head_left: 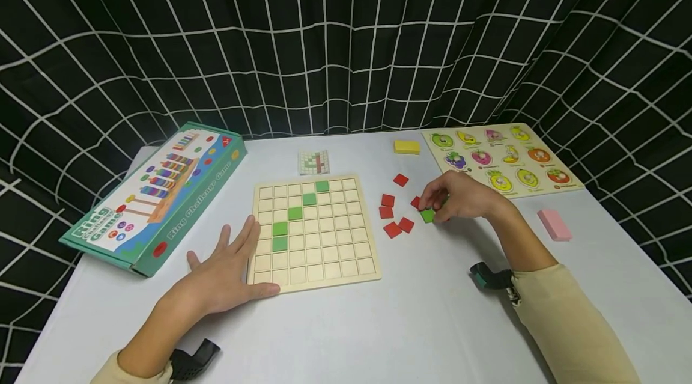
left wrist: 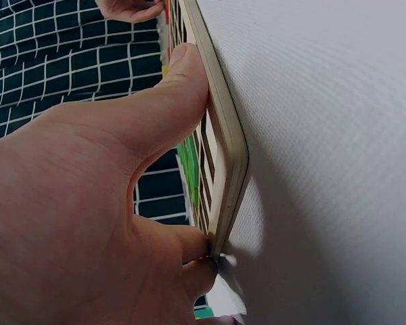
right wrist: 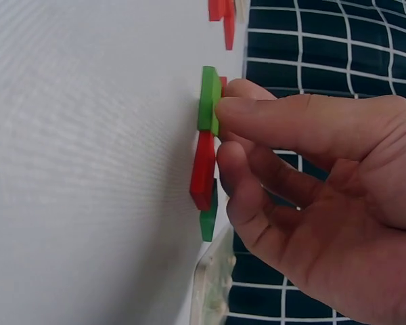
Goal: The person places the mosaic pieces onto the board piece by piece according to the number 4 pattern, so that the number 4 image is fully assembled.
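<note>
A wooden grid board (head_left: 335,255) lies on the table with several green square tiles (head_left: 294,213) in its cells, stepping up toward the far edge. My left hand (head_left: 224,279) is spread at its near left corner. The left thumb (left wrist: 186,81) lies on the board's rim and the other fingers meet its left side. To the right of the board, my right hand (head_left: 459,198) has its thumb and index finger at a loose green tile (head_left: 427,216), bracketing it close over the table. A red tile (right wrist: 203,169) and another green tile (right wrist: 208,223) lie beneath this hand.
Several loose red tiles (head_left: 393,229) lie between board and right hand. A small pattern card (head_left: 313,163) stands behind the board. Around them are a game box (head_left: 162,192), a yellow block (head_left: 406,147), a fruit puzzle board (head_left: 503,155) and a pink block (head_left: 554,225).
</note>
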`<move>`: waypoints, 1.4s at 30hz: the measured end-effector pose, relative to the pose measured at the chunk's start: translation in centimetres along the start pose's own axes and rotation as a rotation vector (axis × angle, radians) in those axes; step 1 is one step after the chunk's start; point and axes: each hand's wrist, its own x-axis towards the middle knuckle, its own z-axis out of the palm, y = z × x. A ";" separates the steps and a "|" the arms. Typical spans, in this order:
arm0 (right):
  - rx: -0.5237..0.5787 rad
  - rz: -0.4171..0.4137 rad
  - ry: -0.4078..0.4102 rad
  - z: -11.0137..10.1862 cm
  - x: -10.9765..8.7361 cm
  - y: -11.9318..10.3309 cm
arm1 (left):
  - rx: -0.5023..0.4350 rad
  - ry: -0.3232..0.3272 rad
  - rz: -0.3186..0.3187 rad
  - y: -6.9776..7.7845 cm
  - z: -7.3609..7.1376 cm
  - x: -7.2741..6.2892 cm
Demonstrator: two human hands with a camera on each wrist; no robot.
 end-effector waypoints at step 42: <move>0.000 0.013 0.075 0.8 0.0 -1.4 | -0.017 -0.002 -0.007 0.0 0.2 0.0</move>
